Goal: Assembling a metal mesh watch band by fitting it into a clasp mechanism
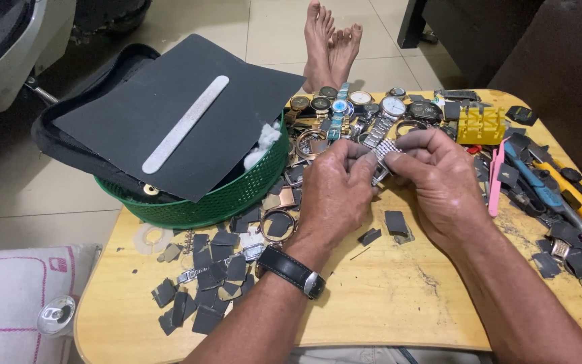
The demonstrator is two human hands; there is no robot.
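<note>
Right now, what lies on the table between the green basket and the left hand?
In the head view, between the green basket and the left hand lie small dark cut pieces and a round metal ring, on the wooden table.

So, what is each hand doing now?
Left hand: closed on the metal band.
Right hand: closed on the same band.

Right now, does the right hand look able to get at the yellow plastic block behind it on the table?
Probably yes. The yellow plastic block lies just beyond the right hand, with only small flat parts between them. But that hand and the left hand both hold a metal watch band.
</note>
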